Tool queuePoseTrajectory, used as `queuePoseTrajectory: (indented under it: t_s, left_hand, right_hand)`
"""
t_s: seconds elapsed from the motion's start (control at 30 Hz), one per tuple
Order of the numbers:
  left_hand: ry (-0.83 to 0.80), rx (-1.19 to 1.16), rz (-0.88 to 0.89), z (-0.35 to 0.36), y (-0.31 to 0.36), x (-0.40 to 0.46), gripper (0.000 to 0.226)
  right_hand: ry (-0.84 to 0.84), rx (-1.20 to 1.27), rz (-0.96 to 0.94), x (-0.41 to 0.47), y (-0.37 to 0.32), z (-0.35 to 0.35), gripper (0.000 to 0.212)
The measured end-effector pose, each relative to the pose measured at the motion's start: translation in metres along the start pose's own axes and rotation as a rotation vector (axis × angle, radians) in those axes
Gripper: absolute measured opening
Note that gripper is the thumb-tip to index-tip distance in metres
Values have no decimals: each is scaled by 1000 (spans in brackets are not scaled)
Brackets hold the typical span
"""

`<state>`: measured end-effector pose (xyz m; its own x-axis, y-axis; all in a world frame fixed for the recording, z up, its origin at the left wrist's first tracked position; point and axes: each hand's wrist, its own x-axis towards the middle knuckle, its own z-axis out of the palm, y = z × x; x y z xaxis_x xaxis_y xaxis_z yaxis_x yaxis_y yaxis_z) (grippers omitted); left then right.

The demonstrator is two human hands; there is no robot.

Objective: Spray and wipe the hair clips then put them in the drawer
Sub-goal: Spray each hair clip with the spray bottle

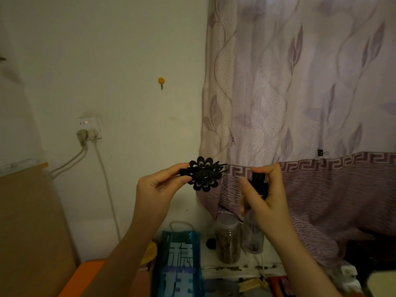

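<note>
Pinching a black flower-shaped hair clip (203, 174) by its end, raised before the wall, the left hand (157, 187) faces the right hand (264, 196), whose curled fingers grip a dark-capped spray bottle (258, 183), its body largely hidden behind the palm.

Open air between the raised hands; below them, jar (227, 239) and blue bag (179, 264) crowd the surface.

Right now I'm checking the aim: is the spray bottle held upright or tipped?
Upright: the spray bottle stands in the right hand, black head on top, beside the flower hair clip pinched by the left hand.
</note>
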<state>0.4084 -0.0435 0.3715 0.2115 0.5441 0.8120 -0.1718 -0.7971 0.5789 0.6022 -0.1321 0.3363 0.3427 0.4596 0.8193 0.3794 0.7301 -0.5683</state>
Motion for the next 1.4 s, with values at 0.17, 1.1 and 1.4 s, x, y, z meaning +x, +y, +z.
queuePoseTrajectory:
  t_s: [0.17,1.1,1.4]
  left_hand:
    - [9,8,-15,-1,-3,-2,37]
    - [-159,-150,-455,6,-17,-44,25]
    - [-200,-134,-370,7,-14,-43,34]
  right_hand:
    - [-10,37,50,-2,1,0,26]
    - [-216,73,218,-28,11,4,84]
    - [-112,42,268,-33,10,7,69]
